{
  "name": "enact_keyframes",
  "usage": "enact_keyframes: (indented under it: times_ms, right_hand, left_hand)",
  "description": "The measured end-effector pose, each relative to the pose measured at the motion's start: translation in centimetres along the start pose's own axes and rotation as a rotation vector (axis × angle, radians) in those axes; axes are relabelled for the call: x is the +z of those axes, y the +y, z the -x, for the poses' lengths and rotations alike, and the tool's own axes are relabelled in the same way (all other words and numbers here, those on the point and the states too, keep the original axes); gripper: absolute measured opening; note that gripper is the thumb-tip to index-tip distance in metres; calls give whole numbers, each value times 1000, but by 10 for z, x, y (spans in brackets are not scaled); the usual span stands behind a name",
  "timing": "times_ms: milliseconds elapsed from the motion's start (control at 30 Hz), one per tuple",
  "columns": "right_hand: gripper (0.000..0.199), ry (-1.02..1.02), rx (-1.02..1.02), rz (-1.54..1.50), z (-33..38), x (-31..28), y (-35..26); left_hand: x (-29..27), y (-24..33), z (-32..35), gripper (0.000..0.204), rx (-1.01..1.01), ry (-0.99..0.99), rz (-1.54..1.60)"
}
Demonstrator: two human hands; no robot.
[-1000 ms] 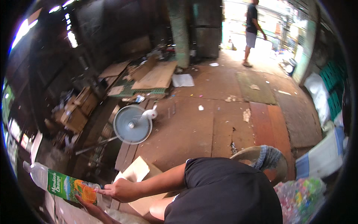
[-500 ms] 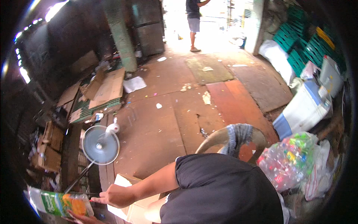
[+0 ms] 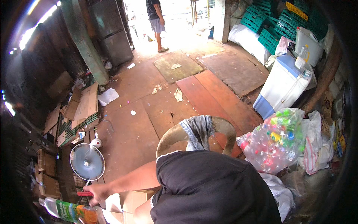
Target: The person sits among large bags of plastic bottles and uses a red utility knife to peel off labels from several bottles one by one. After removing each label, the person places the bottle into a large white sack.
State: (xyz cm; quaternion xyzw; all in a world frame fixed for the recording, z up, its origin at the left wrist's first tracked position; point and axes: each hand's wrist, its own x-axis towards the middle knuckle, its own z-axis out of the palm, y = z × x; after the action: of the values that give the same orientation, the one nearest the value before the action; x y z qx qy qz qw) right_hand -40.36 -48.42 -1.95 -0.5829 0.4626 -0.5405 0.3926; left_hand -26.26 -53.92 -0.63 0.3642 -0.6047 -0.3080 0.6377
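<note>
A clear plastic bottle with a green and orange label [image 3: 76, 212] lies tilted at the lower left edge. Just above its label, my right hand [image 3: 97, 194] is closed round a short red tool [image 3: 85, 193], whose exact kind I cannot make out. From my black sleeve [image 3: 212, 183] the right arm reaches across to the left. My left hand is out of sight, and what supports the bottle is hidden below the frame. Beneath my forearm lies an opened cardboard piece [image 3: 132, 201], beside a bare knee [image 3: 144, 213].
A standing fan [image 3: 87, 162] is close beyond my right hand. Behind me, a plastic chair [image 3: 171, 140] bears a grey cloth [image 3: 198, 130]. At right are a bag of bottles [image 3: 278, 140], a white and blue cooler [image 3: 281, 87] and green crates [image 3: 253, 18]. A person [image 3: 154, 18] stands in the doorway.
My view has swung, so the room has shifted left. The left hand's fingers under the bottle have left the frame. More of the red tool shows. The person in the doorway has lowered an arm.
</note>
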Motion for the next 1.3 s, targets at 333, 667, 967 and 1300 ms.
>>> enact_keyframes:
  times_ms: [333,667,967,1300]
  right_hand:
    - [77,-111,-170,255,16,7,-21]
    - [83,-126,-164,277,31,0,-41]
    - [80,-142,-189,313,31,2,-33]
    - [48,-64,-346,205,11,29,26]
  left_hand:
    - [-16,2,29,68,-92,-42,48]
    - [-21,5,30,69,-111,-45,14]
    - [-22,4,39,69,-131,-67,-2]
    - [-78,-17,61,69,-208,-51,104]
